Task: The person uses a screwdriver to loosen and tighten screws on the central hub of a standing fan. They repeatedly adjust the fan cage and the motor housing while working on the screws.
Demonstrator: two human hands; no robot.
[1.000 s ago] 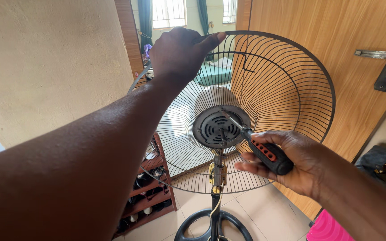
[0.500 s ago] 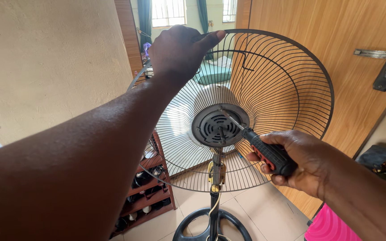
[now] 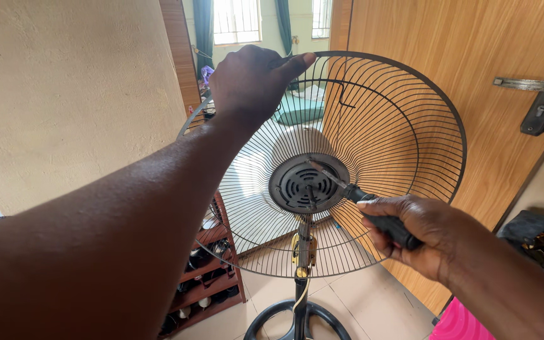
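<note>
Gripping the fan guard rim, the left hand is steadying it; the right hand is clenching a screwdriver at the hub. Risk: tip is slipping off, scratching wires.

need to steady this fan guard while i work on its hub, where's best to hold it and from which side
Grip the top rim of the wire guard from above, as the left hand does: the thick outer ring is stiffer than the thin spokes, and it stays clear of the screwdriver in the right hand.
</note>
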